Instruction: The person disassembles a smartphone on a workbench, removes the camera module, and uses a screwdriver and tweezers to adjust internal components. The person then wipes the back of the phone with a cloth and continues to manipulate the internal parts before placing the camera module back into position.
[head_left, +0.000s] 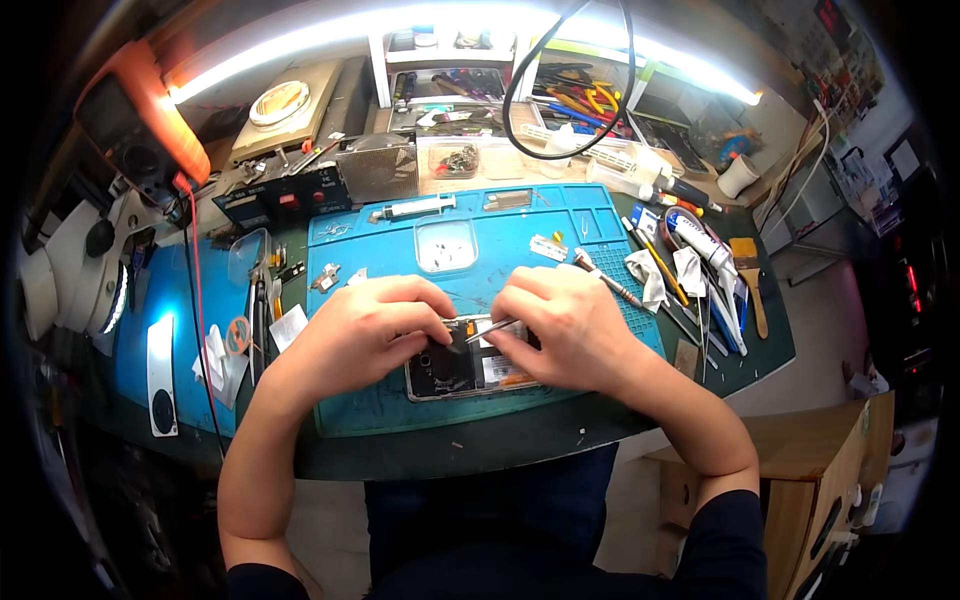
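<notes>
An opened phone [440, 375] lies on the blue work mat [370, 400], its inner parts exposed. My right hand [565, 325] is closed around thin silver tweezers [488, 329], which point left over the phone's upper middle. My left hand [375, 325] hovers at the phone's upper left, fingers bent and brought together near the tweezers' tip. Whatever may be between those fingers is too small to make out. The far right part of the phone is hidden by my right hand. Just beyond both hands sits a clear square dish [446, 262] with tiny parts in it.
A syringe [415, 208] lies at the mat's far edge. To the right are pens, a wooden-handled brush [752, 285], a tube [700, 240] and crumpled tissue [648, 275]. An orange multimeter [145, 130] stands at the left, its red lead trailing down. A black cable [508, 110] loops overhead.
</notes>
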